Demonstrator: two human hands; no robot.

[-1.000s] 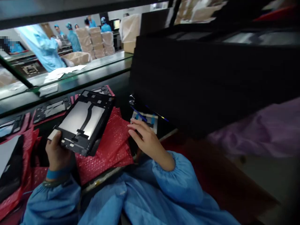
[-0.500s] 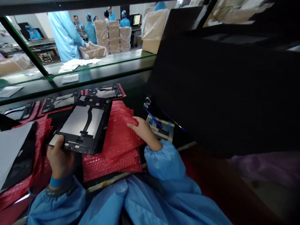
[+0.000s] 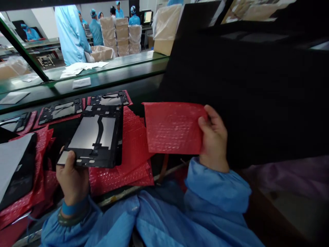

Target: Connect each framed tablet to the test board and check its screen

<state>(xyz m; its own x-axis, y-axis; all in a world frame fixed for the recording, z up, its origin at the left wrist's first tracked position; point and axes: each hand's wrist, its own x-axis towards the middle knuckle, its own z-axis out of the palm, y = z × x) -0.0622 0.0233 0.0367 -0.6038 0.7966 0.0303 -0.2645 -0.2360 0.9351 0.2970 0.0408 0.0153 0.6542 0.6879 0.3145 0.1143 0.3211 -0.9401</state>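
Note:
My left hand (image 3: 73, 176) grips the lower left corner of a flat dark panel (image 3: 92, 133) with a silver plate and a black ribbon strip, its thumb on top. The panel is tilted above a pile of red bubble-wrap bags (image 3: 133, 140). To the right, my right hand (image 3: 214, 137) pinches the right edge of a single red bubble bag (image 3: 174, 128), held up off the pile. The bag looks flat, and its opening cannot be made out.
Similar panels lie on red bags in a row behind (image 3: 110, 99), (image 3: 61, 110). A white-covered panel (image 3: 15, 157) rests on red bags at the left. A large black sheet (image 3: 244, 96) stands at the right. People in blue (image 3: 70, 34) are beyond the green-edged shelf (image 3: 123, 75).
My right hand has lifted a red bag off the pile and moved right with it. My left hand and its panel have shifted slightly right, and the panel's tilt has changed a little.

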